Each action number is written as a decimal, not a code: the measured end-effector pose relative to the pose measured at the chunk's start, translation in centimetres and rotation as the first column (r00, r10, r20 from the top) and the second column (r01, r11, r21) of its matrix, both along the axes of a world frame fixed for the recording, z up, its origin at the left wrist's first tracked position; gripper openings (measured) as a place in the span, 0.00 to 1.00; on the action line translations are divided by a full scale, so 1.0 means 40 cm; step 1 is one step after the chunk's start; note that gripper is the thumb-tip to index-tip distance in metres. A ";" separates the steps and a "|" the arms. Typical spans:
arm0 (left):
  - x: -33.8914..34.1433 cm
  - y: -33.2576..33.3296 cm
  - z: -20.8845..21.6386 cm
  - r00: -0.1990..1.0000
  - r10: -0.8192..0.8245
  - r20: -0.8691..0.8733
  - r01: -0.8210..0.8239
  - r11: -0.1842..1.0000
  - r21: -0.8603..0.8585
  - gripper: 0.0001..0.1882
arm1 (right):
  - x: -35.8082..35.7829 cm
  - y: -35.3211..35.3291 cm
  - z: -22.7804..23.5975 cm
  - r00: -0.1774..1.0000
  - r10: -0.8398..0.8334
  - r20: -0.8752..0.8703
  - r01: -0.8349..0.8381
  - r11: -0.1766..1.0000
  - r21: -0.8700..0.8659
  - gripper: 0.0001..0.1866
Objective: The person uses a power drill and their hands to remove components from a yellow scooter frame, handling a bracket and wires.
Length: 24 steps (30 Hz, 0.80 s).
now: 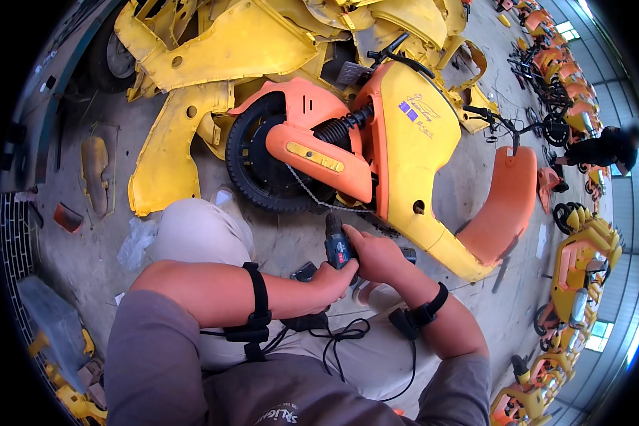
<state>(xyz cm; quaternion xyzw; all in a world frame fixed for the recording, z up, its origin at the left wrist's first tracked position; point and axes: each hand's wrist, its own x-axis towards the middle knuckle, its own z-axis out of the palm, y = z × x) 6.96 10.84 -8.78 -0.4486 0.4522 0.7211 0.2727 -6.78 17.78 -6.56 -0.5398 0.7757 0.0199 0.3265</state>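
Observation:
Between my knees and an orange and yellow electric scooter (412,156), I hold a dark cordless drill (339,248) with its chuck pointing at the scooter's lower edge. My left hand (334,279) is closed round the drill's rear part, its fingers partly hidden. My right hand (378,254) grips the drill's side, the index finger lying along its body near the chuck. Just beyond the chuck, a loose-looking chain (307,190) runs below the orange swingarm cover (319,157). The black rear wheel (255,160) is to the left. Whether the drill tip touches anything is hard to see.
Yellow body panels (227,46) are heaped behind the scooter. A clear plastic bag (136,241) and a red-brown piece (68,218) lie left on the concrete. Black cables (341,334) hang over my lap. Scooters (582,270) line the right, where a person (607,148) stands.

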 end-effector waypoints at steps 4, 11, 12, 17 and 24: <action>-0.003 -0.001 -0.009 0.999 -0.036 0.015 0.035 0.999 0.019 0.34 | -0.004 0.002 -0.009 1.000 0.001 0.000 -0.001 1.000 -0.010 0.39; 0.000 0.018 -0.023 0.999 -0.044 0.000 0.044 0.999 0.016 0.32 | -0.005 0.005 -0.014 0.998 0.050 -0.036 -0.050 0.999 -0.002 0.39; 0.000 0.019 -0.026 0.999 -0.045 0.000 0.045 0.999 0.017 0.32 | -0.005 0.005 -0.013 0.998 0.056 -0.040 -0.056 0.998 -0.005 0.39; -0.011 0.006 -0.026 0.999 -0.047 0.012 0.046 0.997 0.060 0.30 | -0.013 -0.003 -0.006 0.998 0.043 -0.039 -0.043 0.999 -0.005 0.39; -0.057 -0.032 -0.016 0.996 0.039 -0.084 -0.040 0.999 -0.011 0.27 | -0.045 -0.010 -0.020 0.995 -0.095 -0.026 0.091 0.986 -0.137 0.40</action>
